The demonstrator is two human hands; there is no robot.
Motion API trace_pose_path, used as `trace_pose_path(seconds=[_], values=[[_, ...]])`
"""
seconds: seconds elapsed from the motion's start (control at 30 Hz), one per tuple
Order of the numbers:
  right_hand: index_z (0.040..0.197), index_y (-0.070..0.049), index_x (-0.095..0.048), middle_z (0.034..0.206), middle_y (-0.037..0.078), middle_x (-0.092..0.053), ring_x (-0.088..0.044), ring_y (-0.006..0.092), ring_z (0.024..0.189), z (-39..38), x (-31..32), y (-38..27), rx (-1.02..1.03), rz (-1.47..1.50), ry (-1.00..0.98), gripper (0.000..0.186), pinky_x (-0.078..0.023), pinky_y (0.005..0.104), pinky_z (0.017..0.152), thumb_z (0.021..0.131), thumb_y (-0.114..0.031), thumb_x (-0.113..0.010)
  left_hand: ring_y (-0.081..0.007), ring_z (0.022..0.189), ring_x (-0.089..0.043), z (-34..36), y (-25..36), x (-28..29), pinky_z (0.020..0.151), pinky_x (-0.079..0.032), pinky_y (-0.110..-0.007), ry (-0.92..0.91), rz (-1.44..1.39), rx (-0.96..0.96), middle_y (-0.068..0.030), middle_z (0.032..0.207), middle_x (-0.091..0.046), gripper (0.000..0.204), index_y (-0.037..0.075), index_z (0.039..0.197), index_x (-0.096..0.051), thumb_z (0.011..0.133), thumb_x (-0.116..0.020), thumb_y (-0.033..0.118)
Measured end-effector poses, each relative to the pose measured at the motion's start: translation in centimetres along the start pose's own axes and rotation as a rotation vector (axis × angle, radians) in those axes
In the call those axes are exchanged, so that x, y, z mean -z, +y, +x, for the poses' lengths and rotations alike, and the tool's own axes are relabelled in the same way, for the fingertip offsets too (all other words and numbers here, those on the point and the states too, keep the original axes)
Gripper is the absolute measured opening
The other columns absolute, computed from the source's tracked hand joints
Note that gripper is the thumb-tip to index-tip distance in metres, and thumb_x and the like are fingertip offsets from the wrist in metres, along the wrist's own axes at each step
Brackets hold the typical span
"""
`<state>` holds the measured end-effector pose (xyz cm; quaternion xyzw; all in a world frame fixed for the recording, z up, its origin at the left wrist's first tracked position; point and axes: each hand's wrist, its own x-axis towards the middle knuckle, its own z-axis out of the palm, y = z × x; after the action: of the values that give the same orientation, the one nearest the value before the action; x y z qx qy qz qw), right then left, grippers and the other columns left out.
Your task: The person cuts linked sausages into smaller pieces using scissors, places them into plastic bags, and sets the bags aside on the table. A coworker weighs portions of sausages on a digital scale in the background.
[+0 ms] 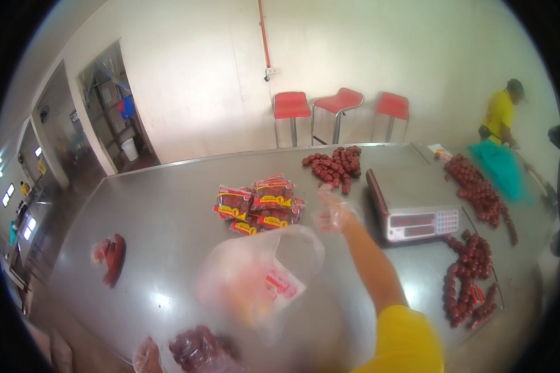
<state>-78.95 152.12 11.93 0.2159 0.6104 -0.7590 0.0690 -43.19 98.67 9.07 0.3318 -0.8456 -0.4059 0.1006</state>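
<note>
My right hand [337, 211], in a clear plastic glove, reaches out over the steel table with its fingers apart and nothing in them. Just beyond its fingertips lies a heap of dark red linked sausages [337, 166]. At the lower edge my left hand [147, 357], also gloved, is only partly in view; its fingers are too cut off to read. Beside it rests a clear bag of dark red sausages [200, 349]. Between my arms stands a whitish, see-through plastic bag [242, 267] with red and yellow print. Behind that bag, several sealed sausage packs [274, 194] are piled up.
A digital scale [417, 214] stands right of my right hand. More linked sausages [479, 186] lie along the right side, with another heap [466, 276] nearer me. Long sausages [114, 260] lie at left. Red stools [292, 105] line the wall; a person in yellow [499, 115] stands far right.
</note>
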Motion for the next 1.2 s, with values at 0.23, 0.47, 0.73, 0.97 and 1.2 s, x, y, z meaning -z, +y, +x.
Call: trace_pose_path(seconds=[0.23,0.47,0.73,0.97,1.2], values=[[0.121,-0.008,-0.063,0.110,0.009,-0.063,-0.061,0.0232,0.097,14.2,-8.7,8.1,0.066,0.377,-0.216,0.050,-0.053,0.0444,0.079,0.084,-0.039,-0.076,-0.0176,0.114,-0.061,-0.7,2.7,-0.8,0.102,-0.047,-0.030,0.063,0.038,0.146,-0.0139,0.133,-0.060,0.037,-0.008,0.133,-0.055,0.099,-0.054,0.007],[0.123,-0.001,-0.060,0.103,0.008,-0.068,-0.063,0.0194,0.095,7.5,-10.4,7.3,-0.046,0.010,0.152,0.047,-0.052,0.0357,0.082,0.083,-0.019,-0.077,-0.0119,0.103,-0.060,-2.4,5.6,-0.8,0.084,-0.049,-0.027,0.183,-0.274,0.026,-0.0083,0.124,-0.065,0.037,-0.001,0.132,-0.060,0.098,-0.061,0.014],[0.106,-0.005,-0.071,0.088,0.002,-0.069,-0.064,0.0141,0.072,1.7,-7.2,5.9,0.337,0.277,-0.268,0.024,-0.053,0.0326,0.064,0.084,-0.015,-0.075,-0.0107,0.099,-0.062,-3.5,7.8,-0.8,0.084,-0.050,-0.030,0.243,0.176,0.231,-0.0076,0.121,-0.070,0.043,0.007,0.135,-0.060,0.095,-0.064,0.022],[0.099,-0.003,-0.069,0.080,-0.001,-0.065,-0.057,0.0118,0.063,11.5,-10.3,2.7,0.209,0.193,-0.171,0.030,-0.048,0.0312,0.055,0.081,-0.023,-0.081,-0.0104,0.083,-0.060,-5.1,9.1,-0.7,0.077,-0.049,-0.033,0.238,0.559,0.106,-0.0058,0.107,-0.073,0.044,0.007,0.133,-0.061,0.093,-0.065,0.024],[0.126,-0.004,-0.060,0.101,0.005,-0.070,-0.066,0.0160,0.093,11.2,-12.2,4.6,0.277,-0.109,-0.101,0.057,-0.055,0.0316,0.072,0.079,-0.026,-0.083,-0.0115,0.085,-0.063,-6.8,5.2,1.6,0.078,-0.049,-0.032,0.247,0.331,0.107,-0.0074,0.115,-0.072,0.050,0.008,0.136,-0.058,0.089,-0.068,0.017]])
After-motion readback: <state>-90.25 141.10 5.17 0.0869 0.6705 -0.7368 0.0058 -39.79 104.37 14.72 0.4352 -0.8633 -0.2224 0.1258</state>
